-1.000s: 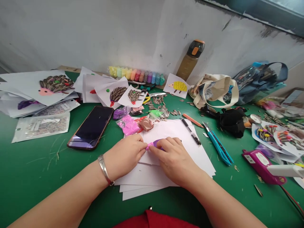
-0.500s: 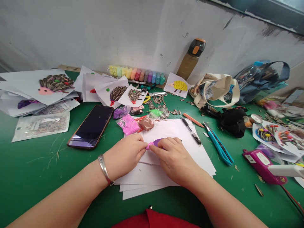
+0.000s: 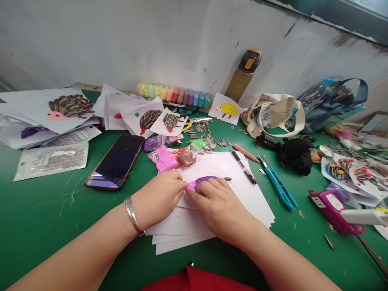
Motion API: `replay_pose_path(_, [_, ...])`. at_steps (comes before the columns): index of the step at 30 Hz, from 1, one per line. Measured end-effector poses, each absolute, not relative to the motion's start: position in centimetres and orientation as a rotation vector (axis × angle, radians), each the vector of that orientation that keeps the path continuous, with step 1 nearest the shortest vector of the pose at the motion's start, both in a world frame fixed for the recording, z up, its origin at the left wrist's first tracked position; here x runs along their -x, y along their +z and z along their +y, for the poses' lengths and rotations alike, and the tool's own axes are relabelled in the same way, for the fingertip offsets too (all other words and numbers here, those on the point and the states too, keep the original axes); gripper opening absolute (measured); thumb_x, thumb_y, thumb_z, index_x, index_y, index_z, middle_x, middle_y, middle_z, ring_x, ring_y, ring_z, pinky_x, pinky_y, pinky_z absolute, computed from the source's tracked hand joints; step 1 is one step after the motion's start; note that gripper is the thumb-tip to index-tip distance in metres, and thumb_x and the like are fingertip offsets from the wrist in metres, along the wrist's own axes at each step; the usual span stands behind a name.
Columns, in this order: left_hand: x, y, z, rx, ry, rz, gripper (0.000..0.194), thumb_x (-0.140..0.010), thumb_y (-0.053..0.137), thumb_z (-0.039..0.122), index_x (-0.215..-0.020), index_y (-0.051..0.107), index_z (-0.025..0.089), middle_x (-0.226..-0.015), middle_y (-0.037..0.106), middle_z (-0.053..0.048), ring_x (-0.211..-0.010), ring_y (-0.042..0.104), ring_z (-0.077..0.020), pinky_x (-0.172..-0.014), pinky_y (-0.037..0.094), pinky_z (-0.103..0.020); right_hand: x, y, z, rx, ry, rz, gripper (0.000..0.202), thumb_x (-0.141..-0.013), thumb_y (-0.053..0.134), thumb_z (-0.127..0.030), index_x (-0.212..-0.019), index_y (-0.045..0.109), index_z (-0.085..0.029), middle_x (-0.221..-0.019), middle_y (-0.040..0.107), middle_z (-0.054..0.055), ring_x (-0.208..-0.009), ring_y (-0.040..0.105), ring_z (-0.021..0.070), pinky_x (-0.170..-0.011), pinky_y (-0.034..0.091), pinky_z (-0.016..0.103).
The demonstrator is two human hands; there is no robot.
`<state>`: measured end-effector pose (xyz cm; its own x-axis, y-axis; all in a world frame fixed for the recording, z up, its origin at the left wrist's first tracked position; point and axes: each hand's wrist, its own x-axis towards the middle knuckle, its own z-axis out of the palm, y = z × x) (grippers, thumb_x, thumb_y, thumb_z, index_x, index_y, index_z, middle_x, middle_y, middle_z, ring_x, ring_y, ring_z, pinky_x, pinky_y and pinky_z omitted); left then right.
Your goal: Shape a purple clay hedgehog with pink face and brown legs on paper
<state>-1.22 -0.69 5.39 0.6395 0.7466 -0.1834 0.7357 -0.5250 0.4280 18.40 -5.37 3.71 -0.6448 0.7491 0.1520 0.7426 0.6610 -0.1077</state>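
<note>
A small lump of pink modelling clay [image 3: 190, 185] lies on the top sheet of a stack of white paper [image 3: 177, 222], at the left end of a flat purple clay shape [image 3: 203, 180]. My left hand [image 3: 161, 195] is closed, its thumb and forefinger pressed at the pink clay's left edge. From the other side, my right hand [image 3: 218, 202] has its curled fingers pressed to the pink clay and covers part of the purple shape. One sunflower seed [image 3: 228, 178] shows just past my right fingers.
Clay packets, including a pink one [image 3: 163, 159], lie behind the paper. A phone [image 3: 116, 161] is at left; a pen [image 3: 243, 166] and a blue utility knife [image 3: 279, 184] are at right. Farther back are scattered seeds [image 3: 202, 127], a bottle [image 3: 244, 74] and a cloth bag [image 3: 274, 115].
My right fingers have shifted slightly left and down, so more of the pink clay, the purple shape and the seed shows. My left hand stays at the pink clay.
</note>
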Motion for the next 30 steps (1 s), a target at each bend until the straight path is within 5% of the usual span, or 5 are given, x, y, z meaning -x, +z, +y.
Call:
replay_pose_path(17, [1.3, 4.9, -1.0, -2.382, 0.080, 1.144, 0.029, -0.097, 0.043, 0.015, -0.094, 0.072, 0.018, -0.091, 0.059, -0.006, -0.084, 0.055, -0.0193, -0.075, 0.044, -0.032, -18.6, 3.5, -5.6, 1.333, 0.234, -2.720, 0.030, -0.090, 0.048, -0.009, -0.115, 0.061, -0.019, -0.085, 0.055, 0.005, -0.074, 0.039, 0.0181, -0.067, 0.026, 0.033])
replay_pose_path(24, [1.2, 4.9, -1.0, -2.371, 0.107, 1.142, 0.029, -0.098, 0.041, 0.015, -0.117, 0.064, 0.018, -0.097, 0.058, -0.006, -0.090, 0.054, -0.0209, -0.081, 0.044, -0.035, -18.8, 3.5, -5.6, 1.312, 0.147, -2.742, 0.038, -0.091, 0.046, -0.009, -0.124, 0.057, -0.022, -0.086, 0.055, 0.003, -0.073, 0.038, 0.0178, -0.067, 0.024, 0.033])
replay_pose_path(30, [1.2, 4.4, -1.1, -2.439, 0.093, 1.107, 0.028, -0.097, 0.041, 0.015, -0.109, 0.067, 0.018, -0.092, 0.055, -0.006, -0.085, 0.051, -0.0209, -0.075, 0.043, -0.034, -19.1, 3.8, -5.5, 1.382, 0.175, -2.737, 0.033, -0.091, 0.048, -0.010, -0.120, 0.060, -0.021, -0.085, 0.056, 0.004, -0.073, 0.042, 0.0169, -0.065, 0.025, 0.033])
